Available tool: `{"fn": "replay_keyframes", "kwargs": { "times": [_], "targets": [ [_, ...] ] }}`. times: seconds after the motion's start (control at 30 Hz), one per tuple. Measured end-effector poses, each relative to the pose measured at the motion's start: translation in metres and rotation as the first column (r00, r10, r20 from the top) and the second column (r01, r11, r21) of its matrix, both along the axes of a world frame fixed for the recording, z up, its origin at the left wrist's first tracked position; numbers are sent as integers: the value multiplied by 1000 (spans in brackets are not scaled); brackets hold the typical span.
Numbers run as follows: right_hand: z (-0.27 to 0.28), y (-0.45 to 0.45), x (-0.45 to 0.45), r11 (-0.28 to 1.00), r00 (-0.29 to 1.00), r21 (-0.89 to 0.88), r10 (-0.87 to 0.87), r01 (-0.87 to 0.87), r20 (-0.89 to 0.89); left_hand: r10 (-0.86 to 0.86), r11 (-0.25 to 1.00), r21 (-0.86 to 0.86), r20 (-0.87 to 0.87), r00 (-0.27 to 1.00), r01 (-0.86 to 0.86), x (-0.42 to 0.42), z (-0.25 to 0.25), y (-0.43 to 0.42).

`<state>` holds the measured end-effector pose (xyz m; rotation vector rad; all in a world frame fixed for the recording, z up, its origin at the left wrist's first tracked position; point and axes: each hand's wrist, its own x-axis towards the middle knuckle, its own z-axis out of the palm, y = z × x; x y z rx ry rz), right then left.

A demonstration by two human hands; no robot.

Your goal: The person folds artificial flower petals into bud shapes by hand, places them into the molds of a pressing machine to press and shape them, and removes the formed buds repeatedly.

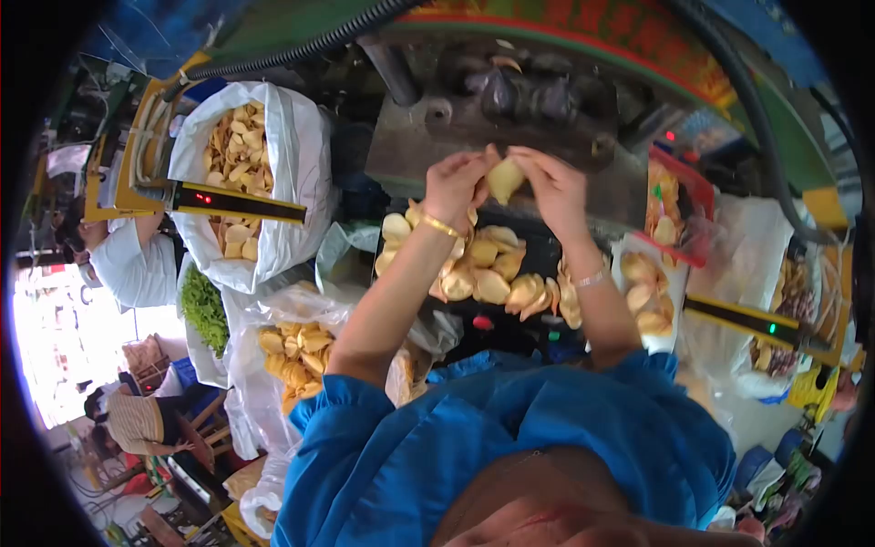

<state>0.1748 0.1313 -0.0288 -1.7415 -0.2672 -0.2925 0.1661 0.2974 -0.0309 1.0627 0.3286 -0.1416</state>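
My left hand (458, 189), with a gold bracelet at the wrist, pinches the left side of a pale yellow, pointed, shell-shaped piece (505, 180). On its other side my right hand (553, 189), a light band round its wrist, has its fingers closed at the top edge of the same piece. Below my hands and between my forearms, a black tray (538, 248) bears several similar pale pieces (492, 285). Just beyond my fingertips is a dark metal plate (401, 146) with dark rounded forms (499, 94) on it.
A white sack (305, 173) of yellowish pieces stands at left, above green leaves (204, 308) and a plastic bag of yellow pieces (296, 356). At right are a white tray (676, 301) and a red-rimmed container (700, 196). Two people are at far left, one in white (137, 264).
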Motion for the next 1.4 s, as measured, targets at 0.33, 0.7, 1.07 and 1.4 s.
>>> {"fn": "replay_keyframes", "kwargs": {
  "times": [0.33,0.7,1.07,1.4],
  "targets": [
    [15,23,137,985,984,118,136,-123,-118,-287,699,715,271,919,7,150,46,47],
    [9,28,137,985,973,173,40,0,-229,-480,645,753,264,837,132,168,71,20],
    [7,28,129,998,982,-35,-64,59,-176,-510,646,678,42,859,350,190,49,29],
    [-6,6,92,674,790,-519,-159,525,593,-410,355,874,465,785,-333,130,33,42]
  ]
}}
